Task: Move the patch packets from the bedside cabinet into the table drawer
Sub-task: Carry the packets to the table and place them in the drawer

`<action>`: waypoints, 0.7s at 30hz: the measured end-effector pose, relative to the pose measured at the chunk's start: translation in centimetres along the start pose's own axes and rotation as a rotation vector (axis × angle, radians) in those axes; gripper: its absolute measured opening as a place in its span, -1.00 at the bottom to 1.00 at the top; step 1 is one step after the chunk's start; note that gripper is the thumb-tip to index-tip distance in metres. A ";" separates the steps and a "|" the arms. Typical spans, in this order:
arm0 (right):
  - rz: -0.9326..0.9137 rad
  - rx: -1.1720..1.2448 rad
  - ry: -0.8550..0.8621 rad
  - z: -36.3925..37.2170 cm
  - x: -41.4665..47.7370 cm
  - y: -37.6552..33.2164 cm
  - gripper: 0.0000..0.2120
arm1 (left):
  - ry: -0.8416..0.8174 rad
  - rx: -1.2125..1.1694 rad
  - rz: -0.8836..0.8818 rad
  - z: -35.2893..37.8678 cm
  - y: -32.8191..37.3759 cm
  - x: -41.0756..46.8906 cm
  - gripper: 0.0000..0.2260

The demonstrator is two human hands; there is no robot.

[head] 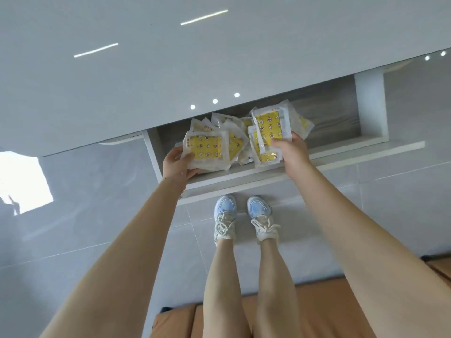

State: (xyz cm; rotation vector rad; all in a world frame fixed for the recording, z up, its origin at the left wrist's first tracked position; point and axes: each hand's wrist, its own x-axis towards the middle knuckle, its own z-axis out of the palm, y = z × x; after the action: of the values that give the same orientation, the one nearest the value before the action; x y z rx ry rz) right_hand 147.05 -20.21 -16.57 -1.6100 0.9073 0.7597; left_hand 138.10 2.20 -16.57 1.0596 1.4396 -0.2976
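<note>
A grey table drawer (346, 123) stands pulled open under the glossy white tabletop (146, 69). Several clear packets with yellow star-printed patches lie heaped in its left half. My left hand (177, 164) grips a stack of patch packets (206, 148) at the drawer's left end, thumb on top. My right hand (290, 148) holds another bunch of packets (271, 129), tilted up above the heap. More loose packets (228, 123) lie behind both bunches, partly under the tabletop's edge.
The right half of the drawer holds nothing. The drawer's front panel (366, 154) juts toward me over grey floor tiles (85, 228). My feet in pale blue sneakers (225, 215) stand just below it. An orange-brown cushion (317, 311) lies behind my legs.
</note>
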 end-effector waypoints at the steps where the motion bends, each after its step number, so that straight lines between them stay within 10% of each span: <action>1: -0.014 -0.030 0.003 0.7 0.6 -0.1 -0.76 | 0.071 0.025 0.023 0.0 -0.5 0.8 -0.78; 13: -0.087 -0.396 0.142 3.4 4.3 0.8 -0.65 | 0.251 0.572 0.347 -0.8 -3.4 4.6 -0.77; 21: -0.588 -0.914 0.143 1.5 -4.0 -1.2 -0.50 | 0.175 0.873 0.659 -2.6 -1.3 -3.3 -0.58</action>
State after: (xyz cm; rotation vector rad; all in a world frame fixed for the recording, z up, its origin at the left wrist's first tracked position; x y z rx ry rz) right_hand 146.04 -17.89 -12.98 -2.5908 0.0942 0.6638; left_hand 134.82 2.04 -13.59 2.2408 1.0118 -0.3628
